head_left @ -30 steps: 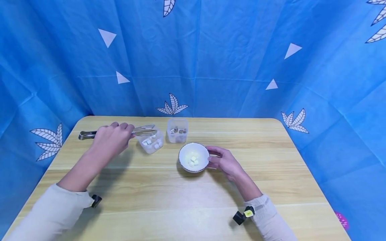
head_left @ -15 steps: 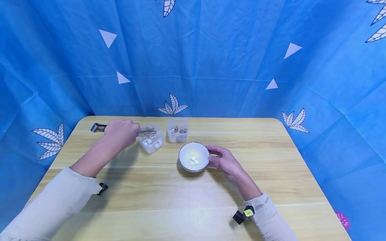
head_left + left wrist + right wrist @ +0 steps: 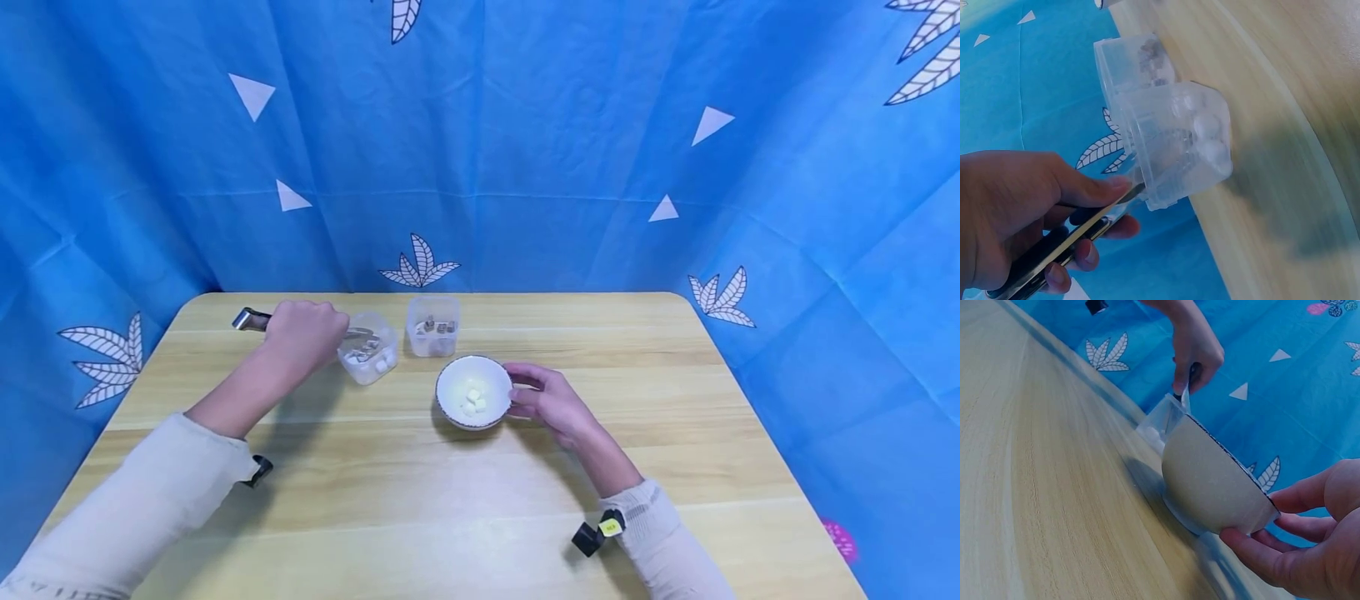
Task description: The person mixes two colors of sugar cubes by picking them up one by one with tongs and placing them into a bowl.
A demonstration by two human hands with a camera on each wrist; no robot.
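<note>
My left hand (image 3: pixel 307 329) grips metal tongs (image 3: pixel 1054 253) with dark handle grips, thumb on one side and fingers on the other. Their tips reach down inside a translucent plastic tub (image 3: pixel 363 376) holding several small white pieces. Around the right side of a white bowl (image 3: pixel 1210 478) with a dark-edged rim, my right hand (image 3: pixel 547 404) keeps its hold, thumb low on the outer wall and fingers near the rim. Several white cubes (image 3: pixel 474 402) lie at the bottom of the bowl. In the left wrist view the tong tips show only blurrily through the tub wall.
A second translucent tub (image 3: pixel 433 347) with several small brown pieces stands just right of the first, behind the bowl. All rest on a light wooden table (image 3: pixel 420 508). A blue patterned curtain (image 3: pixel 555 167) hangs behind and along the sides.
My left hand has moved right, and the tongs have gone from above the tub down into it. My right hand and the bowl stay put; the head view has shifted slightly.
</note>
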